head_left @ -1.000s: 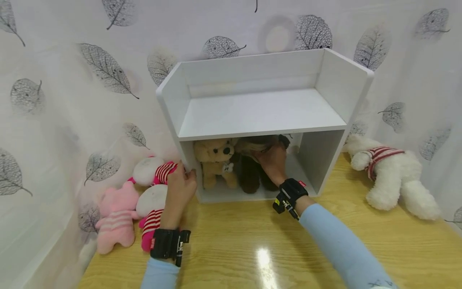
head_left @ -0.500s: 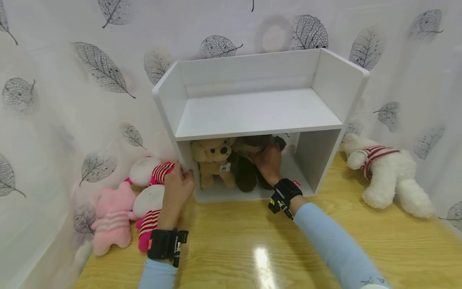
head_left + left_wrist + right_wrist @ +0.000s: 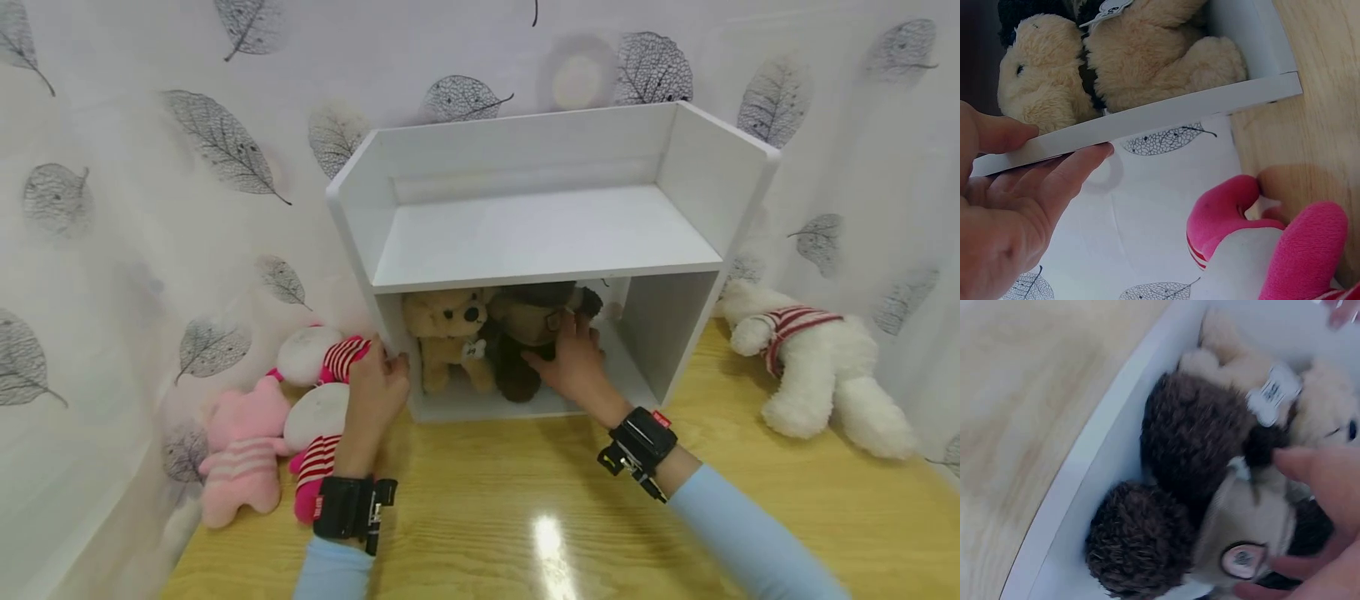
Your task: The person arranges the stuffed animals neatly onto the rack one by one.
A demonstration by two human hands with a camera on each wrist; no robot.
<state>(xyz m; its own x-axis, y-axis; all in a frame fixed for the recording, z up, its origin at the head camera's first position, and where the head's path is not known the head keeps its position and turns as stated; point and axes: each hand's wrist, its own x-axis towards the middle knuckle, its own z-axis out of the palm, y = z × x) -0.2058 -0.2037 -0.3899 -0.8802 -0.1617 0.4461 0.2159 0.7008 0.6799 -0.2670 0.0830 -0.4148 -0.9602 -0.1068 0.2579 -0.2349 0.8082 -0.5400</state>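
Note:
My left hand (image 3: pixel 372 387) pinches the left side panel (image 3: pixel 1147 115) of a white two-tier shelf, thumb on the inner face and fingers outside. In the lower compartment a tan plush dog (image 3: pixel 447 337) with a bone-shaped tag sits against that panel. Beside it sits a dark brown plush toy (image 3: pixel 1191 434) with fuzzy feet and a beige garment bearing an oval patch. My right hand (image 3: pixel 579 362) is in front of this brown toy, thumb and fingers spread over its body; in the right wrist view the fingertips are right at the garment.
Left of the shelf lie a pink plush toy (image 3: pixel 242 454) and two white-and-magenta plush toys (image 3: pixel 318 417) in striped clothes. A white plush toy (image 3: pixel 817 367) with a red-striped top lies right. The shelf's upper board (image 3: pixel 540 233) hangs low over the seated toys.
My right hand has come off the brown toy's head and moved lower and right, its fingers now spread, uncovering the toy's face. My left hand keeps its hold on the panel.

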